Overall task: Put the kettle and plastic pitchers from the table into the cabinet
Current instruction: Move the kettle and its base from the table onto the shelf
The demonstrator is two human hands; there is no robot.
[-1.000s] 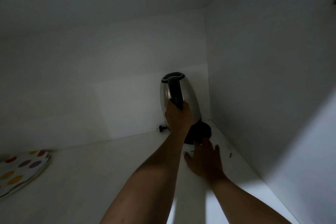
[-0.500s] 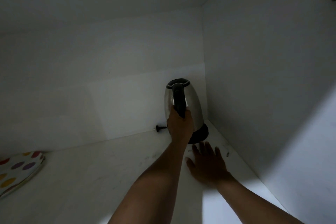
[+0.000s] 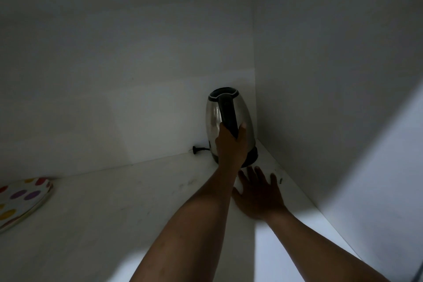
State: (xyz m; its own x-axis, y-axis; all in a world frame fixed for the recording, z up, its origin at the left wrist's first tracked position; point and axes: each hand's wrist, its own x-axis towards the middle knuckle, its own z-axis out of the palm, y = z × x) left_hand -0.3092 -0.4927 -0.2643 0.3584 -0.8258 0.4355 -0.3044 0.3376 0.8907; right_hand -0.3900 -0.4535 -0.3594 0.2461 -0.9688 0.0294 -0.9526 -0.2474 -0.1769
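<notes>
Your left hand is wrapped around the black handle of the kettle, its grip clamped on it with the thumb showing on the right of the handle; the fingers on the far side are hidden behind it. The kettle stands upright in the back right corner of the cabinet shelf, close to both walls. Its lower body and dark base are partly covered by your hand and wrist, so you cannot tell whether the base sits flat on the shelf. A short length of cord ends in a plug lying on the shelf just left of the kettle, against the back wall.

Your right hand lies flat on the shelf just in front of the kettle, fingers spread apart and holding nothing. A small dark speck beside it is too small to identify. At the left edge, a spotted plate is cut off by the frame. The interior is dim, with light only falling across the shelf's near edge.
</notes>
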